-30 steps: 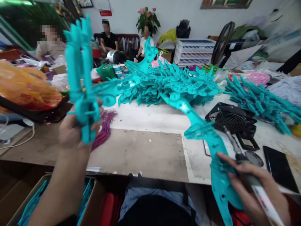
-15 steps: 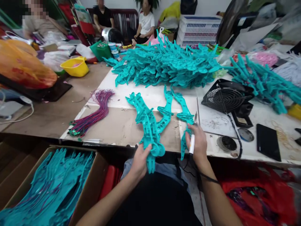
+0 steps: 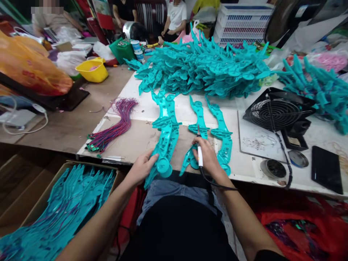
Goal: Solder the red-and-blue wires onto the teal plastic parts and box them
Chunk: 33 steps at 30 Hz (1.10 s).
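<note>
My left hand (image 3: 143, 167) is closed around the near end of a few overlapping teal plastic pieces (image 3: 164, 134), long and jointed-looking, at the table's front edge. In my right hand (image 3: 208, 154) is a soldering iron (image 3: 200, 156) with a white handle, its tip pointing away from me. The same hand rests over a second teal piece (image 3: 199, 112), hiding part of it; whether the fingers also grip it I cannot tell. Just to the right lies another teal piece (image 3: 221, 127), flat on the table (image 3: 138, 143).
A large teal heap (image 3: 201, 69) spans the back. Bundled red-and-blue wires (image 3: 116, 127) lie left, a black fan (image 3: 274, 108) right, near a round tin (image 3: 273, 168) and a black flat object (image 3: 326, 168). A carton (image 3: 118, 177) of teal pieces stands lower left. People sit beyond.
My right hand has moved left with the soldering iron, from the rightmost teal piece to the middle one. My left hand and its pieces have shifted left. The pieces now lie more side by side.
</note>
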Each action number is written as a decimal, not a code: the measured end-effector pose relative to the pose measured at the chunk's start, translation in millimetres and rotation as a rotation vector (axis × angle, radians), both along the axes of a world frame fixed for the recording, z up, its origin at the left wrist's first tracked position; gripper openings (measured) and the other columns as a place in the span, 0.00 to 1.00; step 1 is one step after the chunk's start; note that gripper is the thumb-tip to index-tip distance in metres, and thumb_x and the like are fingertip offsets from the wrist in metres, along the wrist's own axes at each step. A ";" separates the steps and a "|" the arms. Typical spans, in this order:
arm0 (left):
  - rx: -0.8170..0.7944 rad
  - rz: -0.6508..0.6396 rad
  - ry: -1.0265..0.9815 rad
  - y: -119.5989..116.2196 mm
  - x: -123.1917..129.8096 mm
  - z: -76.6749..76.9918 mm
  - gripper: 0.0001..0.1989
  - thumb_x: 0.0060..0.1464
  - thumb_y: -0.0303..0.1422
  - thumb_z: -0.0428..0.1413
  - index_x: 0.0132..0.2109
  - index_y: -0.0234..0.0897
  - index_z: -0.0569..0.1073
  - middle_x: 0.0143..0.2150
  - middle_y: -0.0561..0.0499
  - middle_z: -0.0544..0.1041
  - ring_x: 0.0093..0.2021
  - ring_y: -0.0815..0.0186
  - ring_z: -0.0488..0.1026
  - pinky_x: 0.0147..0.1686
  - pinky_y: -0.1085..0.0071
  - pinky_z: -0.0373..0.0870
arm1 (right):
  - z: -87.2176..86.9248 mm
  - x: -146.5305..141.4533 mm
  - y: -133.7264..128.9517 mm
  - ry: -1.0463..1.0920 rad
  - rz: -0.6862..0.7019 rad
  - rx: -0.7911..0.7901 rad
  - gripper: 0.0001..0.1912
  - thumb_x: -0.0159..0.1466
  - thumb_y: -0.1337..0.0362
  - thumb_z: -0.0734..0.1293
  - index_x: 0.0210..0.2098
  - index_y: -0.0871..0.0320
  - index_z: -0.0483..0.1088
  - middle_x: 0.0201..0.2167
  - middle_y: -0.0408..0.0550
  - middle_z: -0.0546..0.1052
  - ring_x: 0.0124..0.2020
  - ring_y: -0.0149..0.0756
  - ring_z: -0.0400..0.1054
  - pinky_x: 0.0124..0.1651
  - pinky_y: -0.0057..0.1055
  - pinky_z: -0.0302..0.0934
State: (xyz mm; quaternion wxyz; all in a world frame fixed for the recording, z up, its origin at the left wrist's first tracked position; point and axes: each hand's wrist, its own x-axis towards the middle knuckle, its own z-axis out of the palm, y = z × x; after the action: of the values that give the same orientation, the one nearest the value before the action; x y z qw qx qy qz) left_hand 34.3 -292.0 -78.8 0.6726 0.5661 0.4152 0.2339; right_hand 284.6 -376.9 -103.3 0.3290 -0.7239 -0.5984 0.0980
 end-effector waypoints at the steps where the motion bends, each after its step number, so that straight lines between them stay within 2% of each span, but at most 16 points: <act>1: 0.001 -0.031 0.005 8.9 6.1 -3.7 0.17 0.54 0.45 0.60 0.42 0.36 0.78 0.31 0.52 0.78 0.29 0.65 0.72 0.32 0.73 0.70 | 2.0 4.6 -2.6 -0.007 -0.010 -0.012 0.19 0.61 0.70 0.61 0.51 0.51 0.67 0.45 0.51 0.75 0.52 0.47 0.68 0.54 0.43 0.66; 5: 0.085 -0.075 0.081 24.3 46.2 -16.2 0.11 0.54 0.38 0.56 0.36 0.35 0.79 0.32 0.50 0.79 0.35 0.62 0.75 0.38 0.72 0.71 | 7.3 17.5 -8.2 -0.068 -0.103 -0.043 0.22 0.61 0.71 0.58 0.53 0.50 0.67 0.43 0.51 0.76 0.49 0.48 0.68 0.50 0.43 0.66; 8: 0.247 -0.009 0.100 22.5 61.7 -14.3 0.12 0.56 0.35 0.54 0.40 0.36 0.80 0.40 0.49 0.82 0.45 0.59 0.77 0.48 0.69 0.71 | 7.4 22.8 -8.7 -0.126 -0.138 -0.055 0.23 0.61 0.71 0.58 0.54 0.50 0.67 0.44 0.51 0.76 0.48 0.50 0.67 0.50 0.45 0.65; 10: 0.334 0.031 0.076 22.8 55.3 -11.4 0.15 0.57 0.35 0.53 0.46 0.37 0.80 0.47 0.49 0.82 0.51 0.58 0.76 0.54 0.69 0.70 | 6.7 26.3 -8.8 -0.142 -0.135 -0.060 0.22 0.61 0.70 0.59 0.53 0.50 0.67 0.43 0.51 0.77 0.48 0.50 0.67 0.50 0.45 0.65; 13: 0.389 0.063 0.156 31.5 28.1 -14.0 0.20 0.58 0.35 0.51 0.54 0.38 0.78 0.51 0.48 0.81 0.52 0.57 0.77 0.55 0.67 0.70 | 5.9 30.6 -8.0 -0.147 -0.130 -0.071 0.20 0.62 0.69 0.58 0.52 0.50 0.67 0.43 0.50 0.77 0.47 0.51 0.67 0.49 0.45 0.65; 17: 0.482 -0.060 0.446 46.9 -4.2 -28.2 0.22 0.60 0.34 0.49 0.58 0.38 0.76 0.50 0.44 0.81 0.52 0.52 0.76 0.56 0.61 0.70 | 6.5 32.4 -5.6 -0.163 -0.092 -0.075 0.18 0.63 0.68 0.58 0.52 0.51 0.66 0.44 0.51 0.78 0.48 0.51 0.68 0.50 0.47 0.65; 19: 0.629 -0.019 0.584 47.5 -7.1 -30.9 0.25 0.61 0.37 0.51 0.62 0.34 0.72 0.52 0.38 0.79 0.55 0.48 0.74 0.58 0.55 0.68 | 7.4 35.4 -7.2 -0.195 -0.073 -0.050 0.16 0.64 0.66 0.60 0.51 0.51 0.67 0.46 0.52 0.77 0.52 0.51 0.69 0.55 0.49 0.64; 21: 0.839 0.049 0.621 41.1 0.3 -28.5 0.32 0.60 0.43 0.54 0.66 0.30 0.67 0.59 0.32 0.73 0.61 0.44 0.69 0.61 0.50 0.64 | 7.6 42.8 -13.1 -0.255 -0.101 -0.004 0.15 0.65 0.62 0.61 0.51 0.52 0.67 0.49 0.53 0.77 0.58 0.53 0.67 0.62 0.55 0.58; 23: 1.021 -0.029 0.583 29.7 15.4 -23.8 0.37 0.57 0.49 0.58 0.68 0.34 0.66 0.68 0.31 0.63 0.69 0.40 0.58 0.65 0.45 0.57 | 5.9 53.9 -22.0 -0.306 -0.171 0.030 0.15 0.66 0.58 0.62 0.51 0.52 0.67 0.53 0.54 0.76 0.65 0.57 0.61 0.66 0.62 0.49; 26: 1.108 -0.285 0.601 14.1 43.0 -20.8 0.39 0.52 0.55 0.61 0.67 0.45 0.67 0.73 0.37 0.55 0.73 0.34 0.44 0.66 0.35 0.48 | 0.0 69.7 -33.3 -0.293 -0.256 -0.019 0.18 0.66 0.52 0.63 0.52 0.53 0.66 0.58 0.58 0.73 0.68 0.61 0.56 0.64 0.66 0.50; 28: 1.102 -0.369 0.644 10.9 57.8 -22.4 0.39 0.52 0.56 0.61 0.67 0.46 0.68 0.73 0.38 0.57 0.73 0.31 0.42 0.66 0.32 0.44 | -3.6 75.1 -34.1 -0.260 -0.294 -0.070 0.20 0.66 0.49 0.63 0.52 0.53 0.66 0.59 0.61 0.72 0.67 0.63 0.57 0.63 0.68 0.51; 33: 1.124 -0.404 0.638 25.6 75.0 -24.4 0.39 0.54 0.58 0.58 0.67 0.43 0.68 0.70 0.38 0.62 0.72 0.31 0.46 0.66 0.33 0.43 | -0.7 78.0 -11.4 -0.194 -0.366 -0.117 0.24 0.66 0.44 0.59 0.52 0.53 0.65 0.58 0.62 0.71 0.66 0.61 0.59 0.64 0.71 0.46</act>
State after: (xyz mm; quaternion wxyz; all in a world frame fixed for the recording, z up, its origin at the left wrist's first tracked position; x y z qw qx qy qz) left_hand 109.3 -266.4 -103.2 0.1510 0.9376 0.2949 0.1054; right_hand 362.5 -388.3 -103.9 0.2395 -0.8444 -0.4791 0.0011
